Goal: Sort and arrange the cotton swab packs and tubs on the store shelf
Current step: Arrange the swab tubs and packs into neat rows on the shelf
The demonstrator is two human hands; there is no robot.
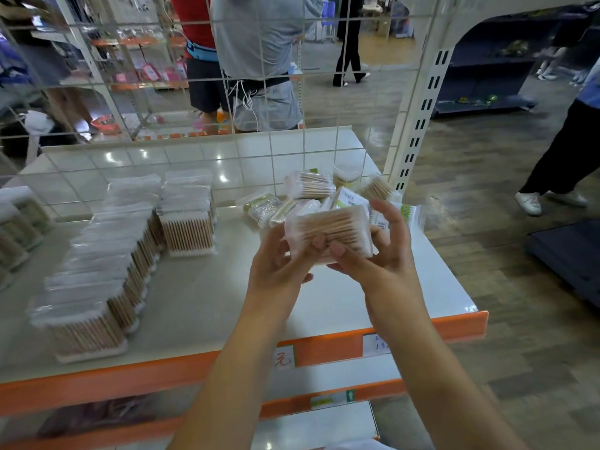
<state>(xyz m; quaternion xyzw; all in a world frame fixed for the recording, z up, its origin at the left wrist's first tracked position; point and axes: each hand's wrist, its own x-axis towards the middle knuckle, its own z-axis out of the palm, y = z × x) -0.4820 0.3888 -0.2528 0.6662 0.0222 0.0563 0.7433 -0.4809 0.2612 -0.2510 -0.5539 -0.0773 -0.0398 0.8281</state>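
Both hands, left hand [279,254] and right hand [373,251], grasp one swab pack [328,233]: looks light, crinkly-soft wrap, slippery; hold by short ends.

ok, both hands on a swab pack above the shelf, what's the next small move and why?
Probably carry the swab pack left and stand it beside the last pack of the upright row. The left hand and right hand both grip it above the shelf, matching packs already stand there, and an unsorted pile lies behind.
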